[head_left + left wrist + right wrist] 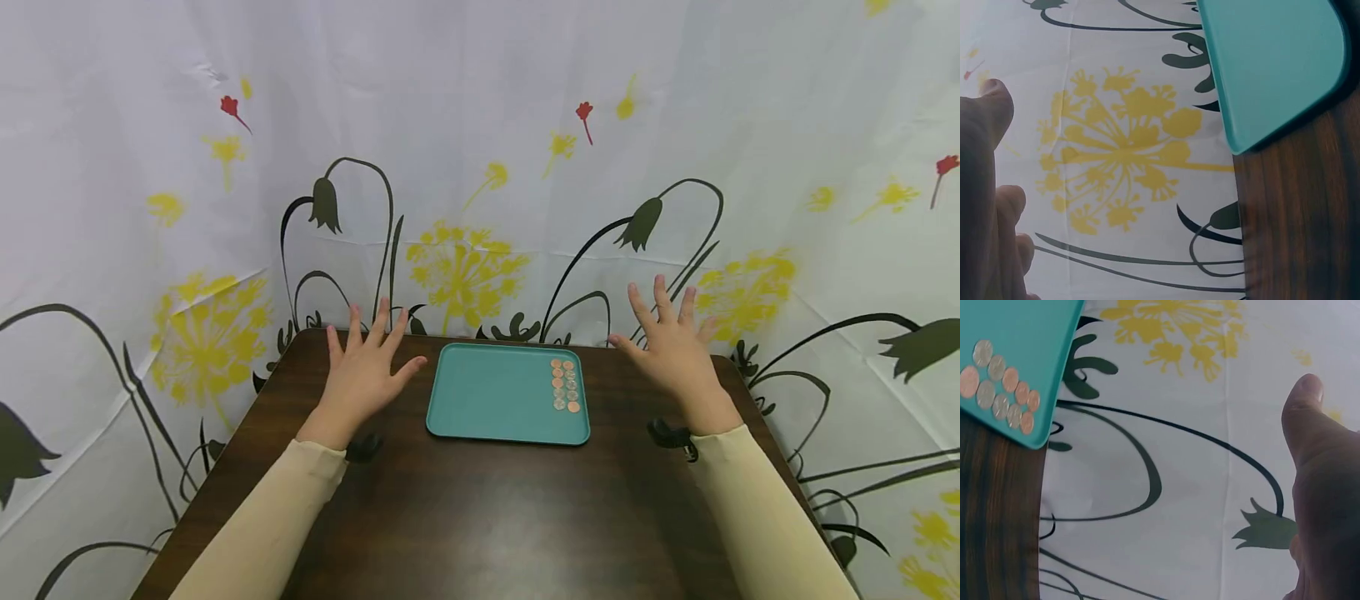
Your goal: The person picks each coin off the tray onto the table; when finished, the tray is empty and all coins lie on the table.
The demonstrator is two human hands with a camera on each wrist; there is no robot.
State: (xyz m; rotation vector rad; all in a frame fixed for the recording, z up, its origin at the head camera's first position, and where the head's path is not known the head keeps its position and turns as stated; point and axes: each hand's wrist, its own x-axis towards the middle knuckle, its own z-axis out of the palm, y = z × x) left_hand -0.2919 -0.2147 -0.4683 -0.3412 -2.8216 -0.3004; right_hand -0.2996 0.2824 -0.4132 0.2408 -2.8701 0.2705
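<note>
A teal tray [487, 396] lies flat toward the far side of the table. Several coins [557, 383], some copper and some silver, form two columns along its right side; the right wrist view shows these coins [1010, 379] closer. Left of the tray, my left hand [363, 375] is raised with fingers spread and holds nothing. My right hand [675, 350] is held up on the tray's other side, its fingers also spread and nothing in it. Neither hand touches the tray or the coins. Only part of each hand shows in its own wrist view.
The dark wooden table [480, 517] ends just behind the tray. Beyond that edge hangs a white curtain [465, 100] printed with yellow, red and dark green flowers. A dark strap device [667, 433] sits at the right wrist, and a similar dark device [363, 447] at the left.
</note>
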